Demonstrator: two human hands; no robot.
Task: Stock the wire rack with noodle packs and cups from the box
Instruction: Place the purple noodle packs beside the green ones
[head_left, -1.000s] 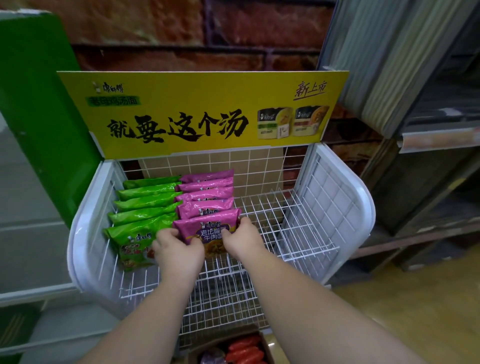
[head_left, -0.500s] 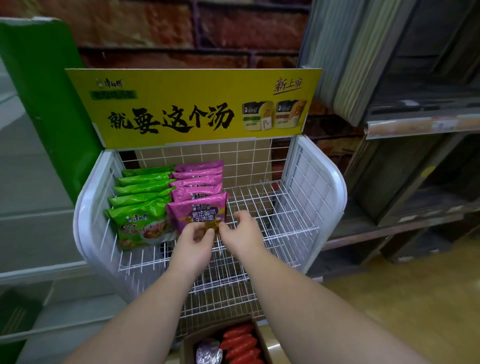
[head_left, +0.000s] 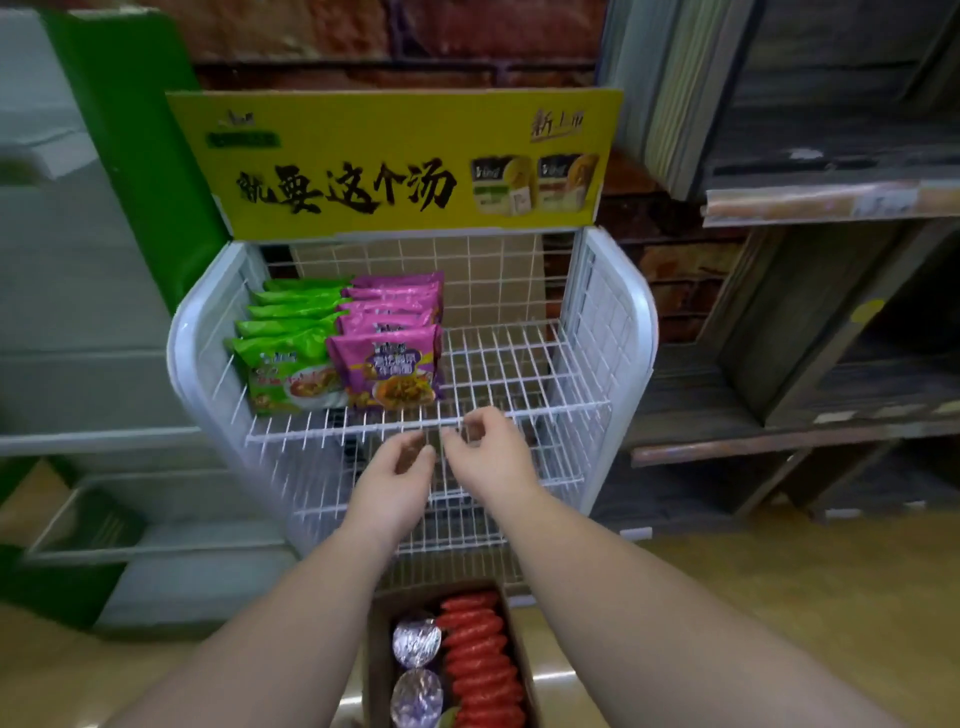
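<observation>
**A:** What is in front of the person?

**B:** A white wire rack (head_left: 608, 332) with a yellow sign (head_left: 395, 161) above it, printed in black Chinese characters. On the left of its top shelf stand two rows of noodle packs, one behind another: green packs (head_left: 291, 364) at the far left, purple packs (head_left: 387, 364) touching them on the right. The right half of that shelf shows bare wire.

**A:** And the hands?

**B:** Both are out in front of the shelf's front edge, below the purple packs and not touching them. The left hand (head_left: 395, 483) and the right hand (head_left: 491, 452) sit close together, fingertips nearly meeting, fingers loosely curled. Neither grasps anything; both are released.

**A:** Where is the box?

**B:** Low in the view, between the forearms, on the floor at the foot of the rack. The cardboard box (head_left: 376, 670) holds a row of red packs (head_left: 480, 660) on the right and two cups with silvery purple foil lids (head_left: 415, 642) on the left.
</observation>
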